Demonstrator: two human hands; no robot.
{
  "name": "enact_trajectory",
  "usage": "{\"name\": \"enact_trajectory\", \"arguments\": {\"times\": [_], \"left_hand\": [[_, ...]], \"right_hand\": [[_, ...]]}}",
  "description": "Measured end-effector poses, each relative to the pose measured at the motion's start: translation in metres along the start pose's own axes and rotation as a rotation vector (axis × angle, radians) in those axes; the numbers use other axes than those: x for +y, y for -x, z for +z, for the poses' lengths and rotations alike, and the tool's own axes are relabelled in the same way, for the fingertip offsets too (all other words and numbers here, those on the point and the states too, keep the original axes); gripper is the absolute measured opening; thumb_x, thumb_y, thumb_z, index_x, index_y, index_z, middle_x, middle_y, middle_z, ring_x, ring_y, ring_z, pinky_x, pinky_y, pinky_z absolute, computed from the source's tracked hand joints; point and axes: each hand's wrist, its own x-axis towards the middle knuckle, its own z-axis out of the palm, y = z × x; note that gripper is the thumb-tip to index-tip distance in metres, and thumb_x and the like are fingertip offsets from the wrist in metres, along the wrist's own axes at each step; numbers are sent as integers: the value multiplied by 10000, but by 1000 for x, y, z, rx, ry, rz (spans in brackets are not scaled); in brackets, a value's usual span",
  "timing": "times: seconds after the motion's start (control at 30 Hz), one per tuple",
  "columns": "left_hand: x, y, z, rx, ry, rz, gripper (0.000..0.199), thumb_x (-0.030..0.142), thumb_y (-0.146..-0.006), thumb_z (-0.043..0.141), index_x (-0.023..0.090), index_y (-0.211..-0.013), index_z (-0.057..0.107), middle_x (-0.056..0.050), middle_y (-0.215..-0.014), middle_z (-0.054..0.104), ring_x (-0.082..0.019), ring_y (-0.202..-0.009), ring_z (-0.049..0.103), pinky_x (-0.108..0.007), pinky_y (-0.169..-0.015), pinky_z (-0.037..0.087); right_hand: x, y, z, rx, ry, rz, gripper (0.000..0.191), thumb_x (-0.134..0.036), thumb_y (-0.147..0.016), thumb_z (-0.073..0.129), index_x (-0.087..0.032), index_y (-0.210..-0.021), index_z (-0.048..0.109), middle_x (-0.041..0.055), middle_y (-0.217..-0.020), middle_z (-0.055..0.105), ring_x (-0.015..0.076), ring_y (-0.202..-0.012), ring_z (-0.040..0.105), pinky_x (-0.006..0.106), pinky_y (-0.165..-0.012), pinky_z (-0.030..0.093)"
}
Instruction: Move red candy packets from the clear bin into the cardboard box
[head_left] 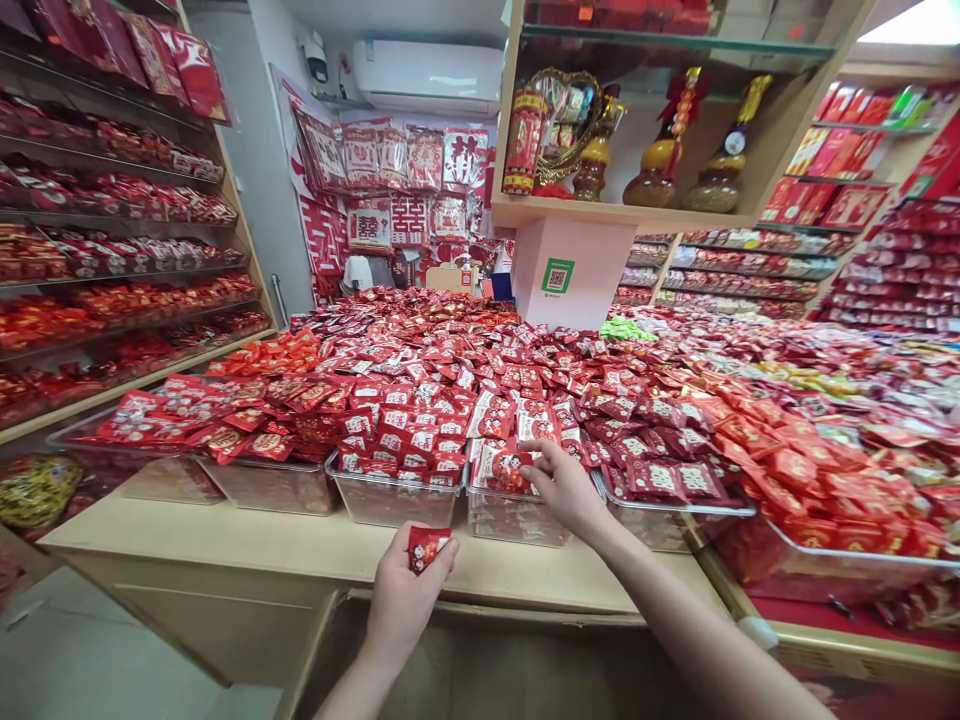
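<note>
My left hand (409, 590) is closed around a small red packet (427, 548) with cartoon figures printed on it, held above the counter's front edge. Out over the bins, my right hand (561, 485) has its thumb and forefinger at the right edge of a red-and-white packet (496, 466). That packet lies at the front of a clear plastic bin (517, 520) heaped with similar ones. To its left stands a bin (397, 500) of red packets with white labels. Dark red packets (664, 480) fill the bin on the right.
Below the counter (247, 540), an open cardboard box (495, 612) sits in front of me. Orange-red packets (817, 480) overflow a bin at right. A display cabinet (637, 215) with gourd bottles overhangs the heap. Stocked shelves (112, 270) line the left wall.
</note>
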Motion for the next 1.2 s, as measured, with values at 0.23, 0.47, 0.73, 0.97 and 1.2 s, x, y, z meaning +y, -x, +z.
{"name": "enact_trajectory", "arguments": {"times": [0.23,0.47,0.73,0.97,1.2], "left_hand": [[-1,3,0,-15,-103,125,190,261,-638,638,187,-803,581,-27,-751,656,-168,-683,599,-253,-650,449],[2,5,5,-85,-152,256,173,234,-631,627,213,-802,623,-76,-974,629,-228,-936,558,-319,-846,404],[12,10,16,-154,-225,85,337,205,-631,611,211,-953,512,31,-577,606,-143,-503,546,-226,-518,427],[25,-3,28,-606,-12,-142,453,134,-590,635,198,-1016,493,6,-740,601,-107,-570,535,-201,-534,419],[6,-12,26,-636,214,-199,358,167,-646,644,190,-971,495,27,-680,596,-82,-528,539,-204,-528,427]], "right_hand": [[8,1,6,-44,395,-91,242,-228,-769,428,-217,-989,529,18,-715,577,162,-660,533,263,-614,376],[8,7,10,70,470,-202,239,-231,-795,414,-195,-985,554,85,-929,515,189,-815,529,297,-713,409],[-14,51,21,-68,96,-280,247,-314,-741,532,-213,-965,555,56,-851,537,155,-675,492,263,-607,399],[0,66,33,-131,-231,14,189,-327,-744,525,-163,-655,557,15,-630,561,130,-607,488,240,-573,371],[15,63,31,-81,-500,213,311,-445,-670,574,-159,-586,486,-60,-461,392,57,-408,308,200,-405,252]]}}
